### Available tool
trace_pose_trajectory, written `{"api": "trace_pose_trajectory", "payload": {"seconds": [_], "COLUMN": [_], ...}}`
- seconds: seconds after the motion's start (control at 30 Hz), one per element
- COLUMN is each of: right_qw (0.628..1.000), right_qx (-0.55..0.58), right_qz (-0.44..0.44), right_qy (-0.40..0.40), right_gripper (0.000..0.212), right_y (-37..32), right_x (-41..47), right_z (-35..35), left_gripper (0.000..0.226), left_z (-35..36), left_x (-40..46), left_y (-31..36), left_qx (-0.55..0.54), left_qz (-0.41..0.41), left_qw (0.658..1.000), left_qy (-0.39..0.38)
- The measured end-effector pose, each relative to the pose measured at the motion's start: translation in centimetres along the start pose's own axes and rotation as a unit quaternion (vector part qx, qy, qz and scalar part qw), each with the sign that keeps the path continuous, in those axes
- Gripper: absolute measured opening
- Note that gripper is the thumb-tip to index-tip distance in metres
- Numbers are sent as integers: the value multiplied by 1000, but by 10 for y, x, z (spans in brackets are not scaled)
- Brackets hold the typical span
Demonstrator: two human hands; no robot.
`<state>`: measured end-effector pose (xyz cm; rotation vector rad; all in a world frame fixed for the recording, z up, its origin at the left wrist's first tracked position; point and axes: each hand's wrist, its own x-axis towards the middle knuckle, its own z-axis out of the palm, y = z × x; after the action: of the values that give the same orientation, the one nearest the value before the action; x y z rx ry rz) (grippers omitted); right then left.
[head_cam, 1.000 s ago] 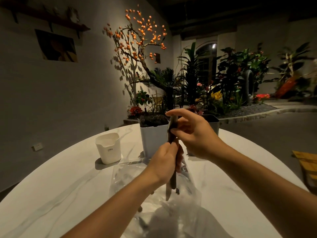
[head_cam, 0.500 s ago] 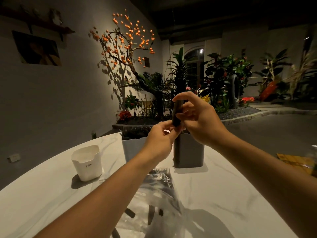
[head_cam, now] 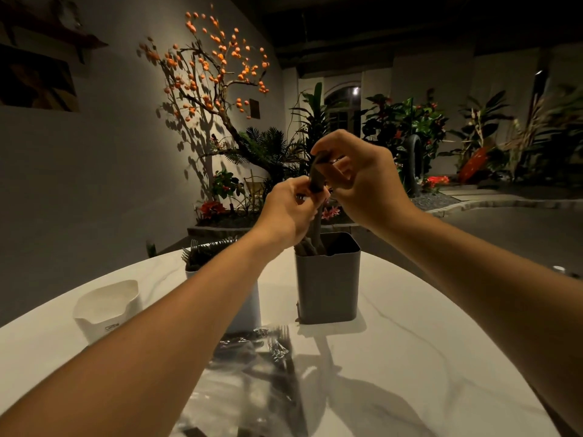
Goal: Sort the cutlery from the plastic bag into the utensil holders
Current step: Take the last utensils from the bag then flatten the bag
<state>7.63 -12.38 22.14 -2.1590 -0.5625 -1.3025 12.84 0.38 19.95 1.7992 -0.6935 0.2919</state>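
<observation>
- Dark utensil (head_cam: 316, 178): a dark-handled piece of cutlery stands near upright above the grey holder (head_cam: 328, 288). Its lower end runs down toward the holder's open mouth, where other dark handles already stand. The light is too low to say whether it is a knife, fork or spoon.
- Left hand (head_cam: 288, 212): your fingers are curled round the middle of the utensil, just above the holder's rim.
- Right hand (head_cam: 362, 181): thumb and fingers pinch the utensil's upper end. The two hands sit close together, one above the other on the same piece.
- Step in hand, as judged: you are feeding this piece into the grey holder. The next move calls for lowering it straight down among the handles already there, then letting go with both hands at once so it does not tip out.
- White holder with forks (head_cam: 249, 310): it stands just left of the grey one, partly hidden by your left forearm, with fork tines showing above its rim.
- Small white cup (head_cam: 107, 307): it sits well apart to the left; its contents cannot be seen.
- Plastic bag (head_cam: 252, 367): it lies crumpled on the table (head_cam: 426, 342) near you, between your forearms. Dark cutlery shows through it, so sorting is judged unfinished.
- Background: plants and an orange-fruited branch stand beyond the table.
</observation>
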Motion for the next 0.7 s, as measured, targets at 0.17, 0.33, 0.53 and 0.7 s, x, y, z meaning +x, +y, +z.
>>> {"api": "trace_pose_trajectory", "payload": {"seconds": [0.17,0.33,0.53,0.7], "right_qw": [998,987,931,965], "right_qx": [0,-31,-82,-71], "right_qz": [42,116,191,153], "right_qy": [-38,-103,-301,-202], "right_gripper": [36,33,50,44], "right_y": [31,64,62,30], "right_x": [0,-27,-53,-46], "right_z": [23,52,59,48], "left_gripper": [8,24,44,43], "left_z": [13,11,-2,-15], "left_x": [20,11,1,-26], "left_y": [-32,-63,-70,-57], "left_qx": [28,63,60,64], "left_qz": [-33,-26,-52,-48], "left_qw": [999,998,996,997], "left_qy": [-6,7,41,23]}}
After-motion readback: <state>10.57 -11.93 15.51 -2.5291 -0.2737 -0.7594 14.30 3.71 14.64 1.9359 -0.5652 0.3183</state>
